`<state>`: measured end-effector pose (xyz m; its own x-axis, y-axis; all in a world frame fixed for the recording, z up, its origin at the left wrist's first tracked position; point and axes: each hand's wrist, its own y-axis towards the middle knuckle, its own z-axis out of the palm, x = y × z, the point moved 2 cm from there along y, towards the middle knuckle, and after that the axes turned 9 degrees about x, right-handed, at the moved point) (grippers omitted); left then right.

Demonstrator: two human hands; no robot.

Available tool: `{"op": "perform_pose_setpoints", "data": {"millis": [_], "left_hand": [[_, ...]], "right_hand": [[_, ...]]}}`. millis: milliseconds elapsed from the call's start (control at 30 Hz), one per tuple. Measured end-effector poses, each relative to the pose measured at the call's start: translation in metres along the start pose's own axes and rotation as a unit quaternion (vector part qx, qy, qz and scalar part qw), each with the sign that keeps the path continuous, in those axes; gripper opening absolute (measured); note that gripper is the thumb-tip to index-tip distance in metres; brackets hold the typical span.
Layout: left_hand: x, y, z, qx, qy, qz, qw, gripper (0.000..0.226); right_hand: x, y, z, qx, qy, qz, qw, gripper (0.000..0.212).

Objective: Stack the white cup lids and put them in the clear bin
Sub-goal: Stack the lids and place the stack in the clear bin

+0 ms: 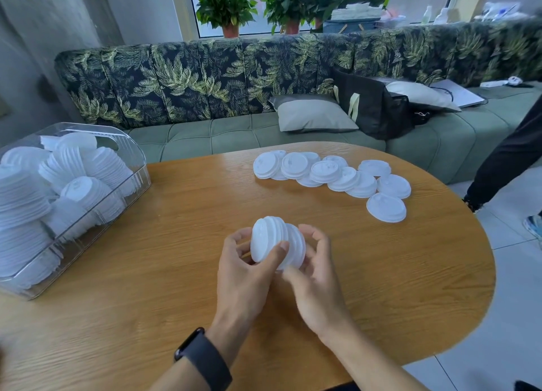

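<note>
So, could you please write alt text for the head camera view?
A person's left grip and right grip hold a small stack of white lids over a wooden table. Loose lids lie beyond; a clear bin at left holds many stacks.

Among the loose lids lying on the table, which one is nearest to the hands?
The lid at the near right end of the row; every other loose one lies farther back.
</note>
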<state>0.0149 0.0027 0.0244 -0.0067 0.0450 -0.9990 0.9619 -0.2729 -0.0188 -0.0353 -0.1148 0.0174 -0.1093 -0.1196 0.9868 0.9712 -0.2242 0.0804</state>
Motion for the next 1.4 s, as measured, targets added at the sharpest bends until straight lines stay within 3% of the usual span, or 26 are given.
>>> {"op": "perform_pose_setpoints", "data": {"millis": [67, 133, 400, 633, 900, 1133, 1267, 1400], "left_hand": [[0.001, 0.001, -0.003, 0.001, 0.025, 0.009, 1.0, 0.079], [0.001, 0.0, -0.005, 0.008, 0.056, 0.024, 0.998, 0.076], [-0.001, -0.005, -0.005, 0.019, 0.173, 0.091, 0.981, 0.074], [0.015, -0.006, -0.007, -0.014, 0.228, 0.116, 0.967, 0.084], [0.019, -0.004, -0.007, -0.011, 0.259, 0.137, 0.956, 0.082], [0.018, -0.002, -0.01, -0.002, 0.271, 0.158, 0.95, 0.084], [0.018, -0.002, -0.012, -0.003, 0.265, 0.159, 0.951, 0.083], [0.016, -0.003, -0.011, 0.004, 0.277, 0.158, 0.948, 0.081]], "right_hand": [[0.004, 0.005, 0.001, 0.002, 0.163, 0.077, 0.984, 0.047], [0.01, 0.009, 0.001, 0.006, 0.223, 0.122, 0.967, 0.031], [0.003, 0.018, -0.005, -0.082, 0.282, 0.198, 0.935, 0.029], [-0.006, 0.018, -0.008, -0.07, 0.323, 0.187, 0.925, 0.026], [-0.013, 0.012, -0.009, -0.011, 0.308, 0.201, 0.93, 0.032], [-0.008, 0.009, -0.005, 0.017, 0.223, 0.164, 0.961, 0.037], [-0.007, 0.007, -0.001, 0.022, 0.163, 0.137, 0.977, 0.028], [-0.005, 0.005, 0.001, 0.045, 0.111, 0.115, 0.986, 0.039]]}}
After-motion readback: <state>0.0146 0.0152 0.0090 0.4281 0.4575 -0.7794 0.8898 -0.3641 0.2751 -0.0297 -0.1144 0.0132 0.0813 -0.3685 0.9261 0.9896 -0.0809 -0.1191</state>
